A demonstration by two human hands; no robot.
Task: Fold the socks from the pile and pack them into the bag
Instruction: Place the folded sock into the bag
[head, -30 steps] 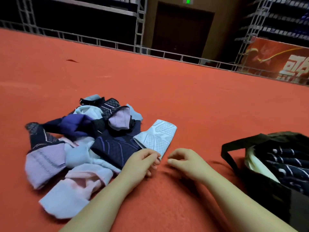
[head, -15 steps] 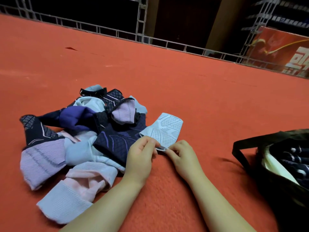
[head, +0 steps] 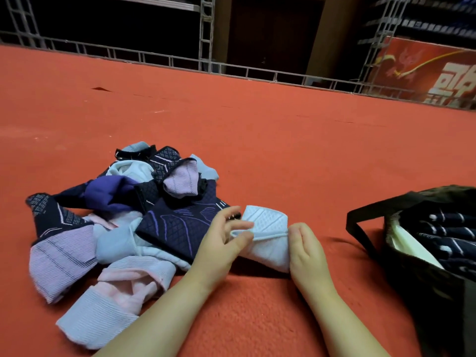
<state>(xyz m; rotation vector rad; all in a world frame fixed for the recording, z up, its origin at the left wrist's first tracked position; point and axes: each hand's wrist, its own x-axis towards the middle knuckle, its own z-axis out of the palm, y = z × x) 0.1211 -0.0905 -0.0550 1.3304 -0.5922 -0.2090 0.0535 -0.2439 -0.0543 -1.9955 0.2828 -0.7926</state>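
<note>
While the pale-blue textured knit sock (head: 268, 228) is pinched by left hand (head: 224, 243) and right hand (head: 306, 249), edges should be aligned before creasing.

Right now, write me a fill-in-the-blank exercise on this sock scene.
1. Both hands hold the ____ sock.
2. The sock pile lies on the person's ____ side.
3. The black bag already holds dark ____.
4. Everything rests on a ____ carpet.

Missing words: white; left; socks; red
</note>
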